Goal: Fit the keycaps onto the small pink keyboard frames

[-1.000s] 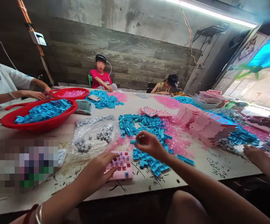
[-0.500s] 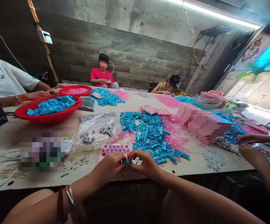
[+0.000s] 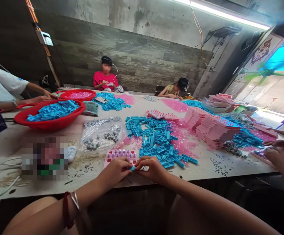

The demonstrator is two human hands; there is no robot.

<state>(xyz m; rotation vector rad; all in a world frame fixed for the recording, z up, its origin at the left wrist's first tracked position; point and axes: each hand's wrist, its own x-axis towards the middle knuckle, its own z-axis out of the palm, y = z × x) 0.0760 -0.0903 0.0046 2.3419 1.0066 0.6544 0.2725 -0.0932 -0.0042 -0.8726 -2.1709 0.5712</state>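
Observation:
Near the table's front edge, my left hand [image 3: 116, 169] and my right hand [image 3: 153, 169] meet, fingertips pinched on a small blue plastic piece [image 3: 132, 168]. Most of that piece is hidden by the fingers. Just behind my left hand lies a pink tray [image 3: 108, 157] with rows of small clear and purple parts in it. A heap of blue plastic pieces [image 3: 156, 140] spreads beyond my right hand, with small clear pink pieces [image 3: 186, 143] scattered along its right side.
A clear plastic bag [image 3: 102, 133] with small metallic parts lies left of the heap. Red baskets [image 3: 50, 125] stand at the left. Stacked pink trays [image 3: 216, 132] rise at the right, near a co-worker's hands [image 3: 276, 151]. Other people sit across the table [image 3: 90, 182].
My hands stay together on the blue piece, which shows a little differently between the fingertips. The view has shifted slightly. The co-worker's hands at the right have moved.

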